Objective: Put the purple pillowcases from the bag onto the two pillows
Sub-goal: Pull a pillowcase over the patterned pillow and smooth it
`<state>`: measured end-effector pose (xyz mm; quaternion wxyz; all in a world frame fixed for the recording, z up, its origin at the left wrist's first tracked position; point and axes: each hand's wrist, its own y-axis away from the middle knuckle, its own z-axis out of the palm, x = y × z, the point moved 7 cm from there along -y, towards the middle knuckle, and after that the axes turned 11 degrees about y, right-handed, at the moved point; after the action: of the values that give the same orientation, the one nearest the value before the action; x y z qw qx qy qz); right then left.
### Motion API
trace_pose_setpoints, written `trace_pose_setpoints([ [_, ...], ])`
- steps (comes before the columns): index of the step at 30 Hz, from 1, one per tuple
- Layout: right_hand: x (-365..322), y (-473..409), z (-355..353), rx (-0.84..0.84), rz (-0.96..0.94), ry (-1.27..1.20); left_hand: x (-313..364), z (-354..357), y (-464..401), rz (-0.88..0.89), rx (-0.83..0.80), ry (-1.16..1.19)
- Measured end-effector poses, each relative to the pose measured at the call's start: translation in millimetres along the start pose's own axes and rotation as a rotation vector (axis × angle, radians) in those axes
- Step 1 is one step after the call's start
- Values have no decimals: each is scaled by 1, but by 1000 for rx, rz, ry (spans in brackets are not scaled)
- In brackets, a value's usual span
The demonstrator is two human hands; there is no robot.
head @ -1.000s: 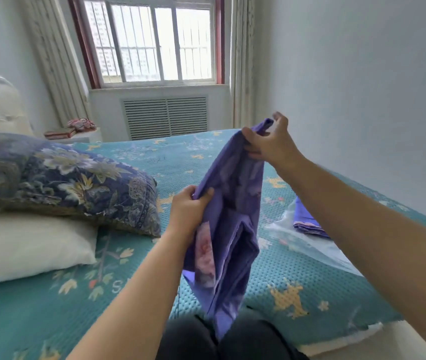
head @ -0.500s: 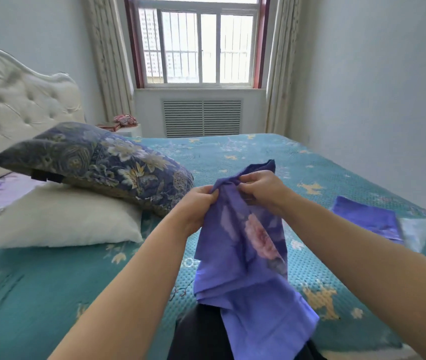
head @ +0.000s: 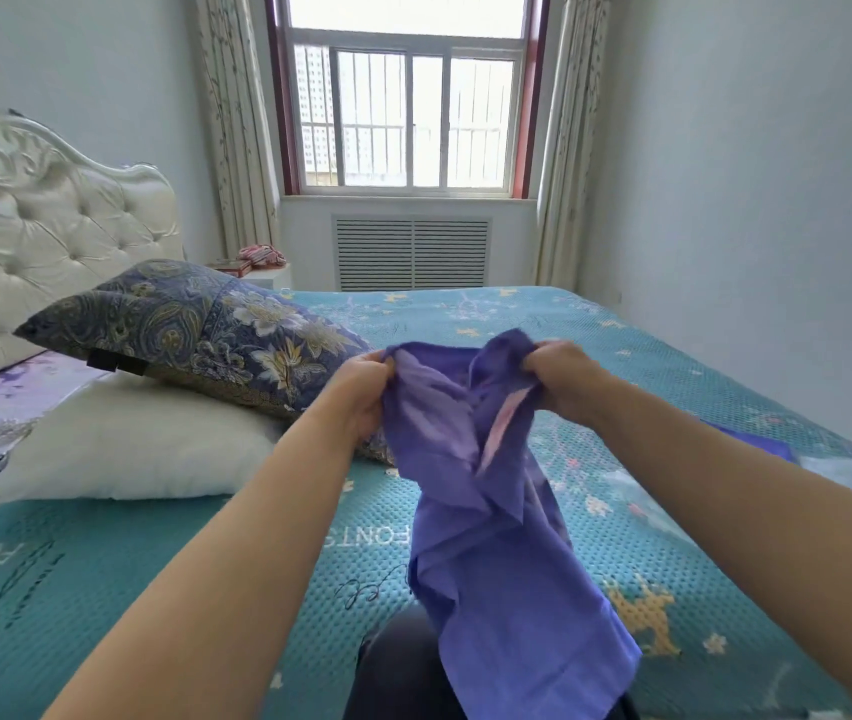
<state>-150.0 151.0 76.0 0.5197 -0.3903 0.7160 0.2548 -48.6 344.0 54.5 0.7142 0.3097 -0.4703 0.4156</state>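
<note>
Both hands grip the top edge of a soft purple cloth pillowcase (head: 486,511), the left hand (head: 361,394) and the right hand (head: 564,379) pulled a little apart, likely to find its open mouth. It hangs down between them over the teal bed (head: 154,563). Left of the hands, a dark flowered pillow (head: 195,330) leans on a plain white pillow (head: 128,444). A second purple pillowcase (head: 756,444) lies behind the right arm.

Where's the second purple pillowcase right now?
In the head view the second pillowcase lies flat on the bed at the right, just beyond the right forearm, beside the clear bag.
</note>
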Motion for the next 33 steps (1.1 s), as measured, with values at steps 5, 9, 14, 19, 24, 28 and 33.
trace_pose_setpoints([
  [5, -10, -25, -98, 241, -46, -14, 55, -79, -8, 274, 461, -419],
  [9, -16, -24, -129, 273, -187, 480, 76, -96, 1, 414, 576, -660],
  [14, -21, -20, -136, 497, -256, 618, 95, -86, 6, 581, 627, -772],
  [19, -35, -7, -153, 640, -350, 1071, 119, -88, 18, 743, 768, -1049],
  [24, -25, -3, -171, 467, 57, 779, 132, -79, 25, 569, 732, -1194],
  [28, -13, -15, -156, 286, 155, -188, 114, -62, 15, 311, 459, -319],
  [33, -45, 25, -167, 685, -204, -233, 125, -52, 40, 613, 600, -140],
])
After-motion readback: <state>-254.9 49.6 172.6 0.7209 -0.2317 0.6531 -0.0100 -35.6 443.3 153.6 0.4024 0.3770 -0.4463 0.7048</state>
